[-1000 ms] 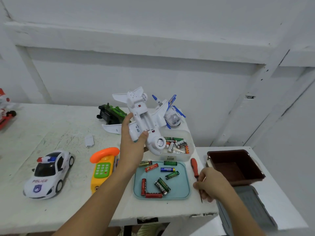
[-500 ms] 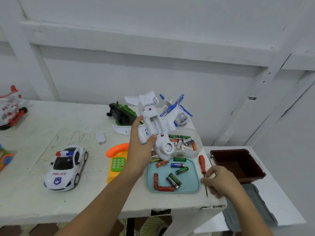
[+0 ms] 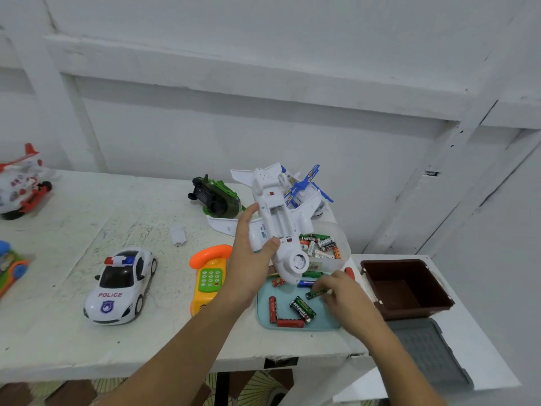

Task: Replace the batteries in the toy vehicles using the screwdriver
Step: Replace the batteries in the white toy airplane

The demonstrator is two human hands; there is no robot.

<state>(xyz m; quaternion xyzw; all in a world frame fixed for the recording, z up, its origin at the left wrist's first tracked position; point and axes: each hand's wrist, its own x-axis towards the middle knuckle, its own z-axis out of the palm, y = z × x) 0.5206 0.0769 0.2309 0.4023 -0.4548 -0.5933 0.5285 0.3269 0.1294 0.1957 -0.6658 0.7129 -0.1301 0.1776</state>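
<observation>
My left hand (image 3: 251, 259) grips a white toy plane (image 3: 278, 227) belly-up above the table, its battery compartment open and empty. My right hand (image 3: 342, 291) reaches over the light blue tray (image 3: 263, 312) and pinches a green battery (image 3: 314, 294) lying in it. Several red, green and blue batteries lie in the tray. The red-handled screwdriver (image 3: 349, 272) lies on the table just behind my right hand, mostly hidden. A small white battery cover (image 3: 178, 235) lies on the table to the left.
A clear tub (image 3: 336, 259) of batteries stands behind the tray. A police car (image 3: 120, 285), an orange toy phone (image 3: 209, 276), a green toy vehicle (image 3: 215, 197) and a blue-white toy plane (image 3: 307, 189) sit on the table. A brown box (image 3: 407, 288) and grey lid (image 3: 427, 350) are at right.
My right hand has let go of the screwdriver and moved left over the tray onto a green battery. The left hand still holds the plane.
</observation>
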